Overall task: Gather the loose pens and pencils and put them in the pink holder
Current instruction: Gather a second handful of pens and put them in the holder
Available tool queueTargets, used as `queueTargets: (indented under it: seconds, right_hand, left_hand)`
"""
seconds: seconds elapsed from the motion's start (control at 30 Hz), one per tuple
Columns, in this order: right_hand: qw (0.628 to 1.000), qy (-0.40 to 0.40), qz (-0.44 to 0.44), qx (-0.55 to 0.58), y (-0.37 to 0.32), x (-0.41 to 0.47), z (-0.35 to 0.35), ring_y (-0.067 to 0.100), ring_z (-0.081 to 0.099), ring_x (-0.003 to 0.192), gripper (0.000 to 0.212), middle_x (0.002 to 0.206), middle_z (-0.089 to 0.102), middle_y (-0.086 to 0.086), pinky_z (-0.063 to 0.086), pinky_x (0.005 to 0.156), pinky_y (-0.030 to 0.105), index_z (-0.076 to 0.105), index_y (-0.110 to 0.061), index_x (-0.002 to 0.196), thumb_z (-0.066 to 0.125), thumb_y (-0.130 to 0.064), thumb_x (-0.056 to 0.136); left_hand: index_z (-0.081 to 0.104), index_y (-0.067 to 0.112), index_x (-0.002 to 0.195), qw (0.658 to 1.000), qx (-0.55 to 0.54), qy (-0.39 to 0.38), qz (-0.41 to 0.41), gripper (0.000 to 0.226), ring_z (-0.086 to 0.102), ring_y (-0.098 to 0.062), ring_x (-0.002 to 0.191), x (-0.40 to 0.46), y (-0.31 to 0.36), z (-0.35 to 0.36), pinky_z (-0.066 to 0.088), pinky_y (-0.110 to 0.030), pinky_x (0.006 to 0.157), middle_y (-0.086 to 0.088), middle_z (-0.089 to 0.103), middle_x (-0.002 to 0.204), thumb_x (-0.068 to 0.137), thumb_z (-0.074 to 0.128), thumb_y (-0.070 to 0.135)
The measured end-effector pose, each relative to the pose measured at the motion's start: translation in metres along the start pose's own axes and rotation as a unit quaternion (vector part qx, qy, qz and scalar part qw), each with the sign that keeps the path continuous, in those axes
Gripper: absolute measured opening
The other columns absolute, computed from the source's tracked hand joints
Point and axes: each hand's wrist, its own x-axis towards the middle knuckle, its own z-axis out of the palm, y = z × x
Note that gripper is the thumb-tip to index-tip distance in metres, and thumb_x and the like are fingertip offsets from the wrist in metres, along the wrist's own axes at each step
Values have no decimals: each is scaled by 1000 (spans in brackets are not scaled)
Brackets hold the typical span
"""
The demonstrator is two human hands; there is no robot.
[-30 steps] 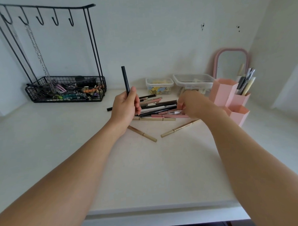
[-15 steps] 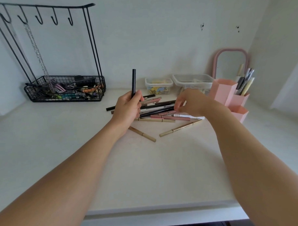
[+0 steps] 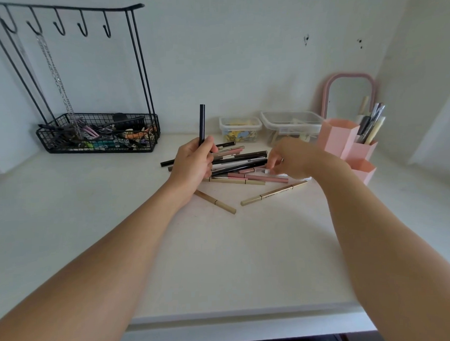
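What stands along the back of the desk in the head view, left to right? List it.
Black wire basket → small clear box → larger clear box → pink mirror → pink holder.

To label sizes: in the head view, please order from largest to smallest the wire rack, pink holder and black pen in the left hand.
1. Wire rack
2. Pink holder
3. Black pen, held upright by the left hand

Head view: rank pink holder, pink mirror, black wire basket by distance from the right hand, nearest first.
From the right hand:
1. Pink holder, just to its right, at the desk's right side.
2. Pink mirror, behind the holder against the wall.
3. Black wire basket, far left, beyond the left hand.
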Motion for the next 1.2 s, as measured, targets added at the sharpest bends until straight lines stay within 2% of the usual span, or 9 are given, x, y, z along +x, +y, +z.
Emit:
queueTargets:
  seconds: [0.1, 0.23, 0.37, 0.47, 0.7, 0.87, 1.0, 1.1, 1.2]
  right_hand:
    - [997, 77, -6, 30, -2, 1, -2, 13, 62, 85, 5, 96, 67, 0, 39, 70, 18, 68, -20, 89, 67, -16, 93]
    - [952, 225, -60, 201, -24, 1, -4, 4, 53, 67, 17, 90, 65, -3, 42, 63, 13, 69, -11, 109, 63, -21, 96]
    - [849, 180, -95, 488, -54, -2, 2, 16, 55, 61, 24, 81, 60, 1, 49, 57, 27, 61, -7, 121, 60, -13, 98]
    - [793, 135, -115, 583, -65, -3, 8, 19, 59, 63, 30, 78, 60, 8, 53, 60, 29, 55, -4, 126, 60, -7, 97]
    - [767, 150, -124, 611, -72, -6, 15, 23, 62, 72, 36, 81, 65, 13, 57, 73, 37, 57, -10, 127, 64, -2, 93]
    - [826, 188, -97, 522, -69, -5, 12, 18, 66, 70, 31, 90, 73, 16, 55, 63, 28, 64, -14, 121, 70, -12, 90]
    - [927, 199, -36, 317, -44, 2, 4, 11, 58, 64, 18, 81, 70, 5, 47, 61, 22, 75, -13, 98, 78, -23, 83]
    - [970, 112, -40, 210, -24, -2, -6, 11, 64, 69, 6, 81, 75, 3, 51, 69, 28, 78, -15, 86, 79, -19, 81]
    - [994, 11, -42, 102, -15, -8, -11, -3, 61, 68, 8, 76, 72, -13, 46, 67, 15, 79, -18, 85, 75, -12, 82]
  left_hand:
    - [57, 13, 80, 1000, -8, 6, -2, 30, 31, -13, 53, 0, 1, 1, 28, -27, 51, 8, 35, 54, 106, 51, 28]
    - [56, 14, 81, 999, -46, -4, 14, 19, 34, -14, 54, 0, 3, 0, 31, -26, 52, 7, 35, 55, 96, 59, 24]
    - [57, 12, 85, 996, -50, -72, 34, 14, 41, -13, 55, -2, 4, 1, 35, -26, 53, 7, 40, 57, 73, 63, 17]
    - [59, 11, 89, 993, 13, -111, 47, 21, 52, -16, 68, -6, 4, 5, 42, -31, 64, 2, 56, 68, 70, 67, 16]
    - [57, 20, 86, 988, 85, -122, 48, 10, 47, -18, 61, -10, 2, 10, 39, -36, 61, -2, 45, 70, 88, 50, 13]
    - [49, 14, 88, 993, 44, -112, 5, 21, 30, -14, 51, -11, 4, 11, 22, -26, 47, 0, 35, 66, 100, 38, 2]
    - [56, 17, 88, 998, 17, -52, -5, 22, 25, -9, 45, -7, 7, 6, 15, -22, 43, 4, 34, 60, 102, 43, 6]
    - [56, 19, 86, 999, -18, -8, -37, 16, 25, -10, 45, -3, 9, 2, 16, -19, 42, 5, 35, 57, 102, 52, 20]
    - [59, 17, 88, 995, -72, 7, -73, 39, 25, -9, 42, -2, 10, -1, 18, -18, 40, 6, 34, 54, 104, 45, 49]
